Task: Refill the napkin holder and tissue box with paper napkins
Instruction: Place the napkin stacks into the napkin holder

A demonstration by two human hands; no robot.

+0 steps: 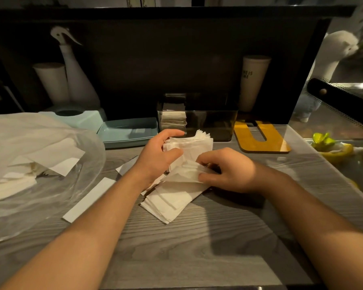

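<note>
A stack of white folded paper napkins (189,149) is gripped upright on the grey wood-grain tabletop (197,248) by the curled fingers of the left hand (159,155). A loose napkin sheet is pinched by the right hand (222,170). Just beyond the left fingertips stands the dark transparent napkin holder (210,120), partly filled. Gathering appears under way; squaring and lifting the stack into the holder is called for next. Left of the hands lies a clear plastic bag (40,164) of napkins.
</note>
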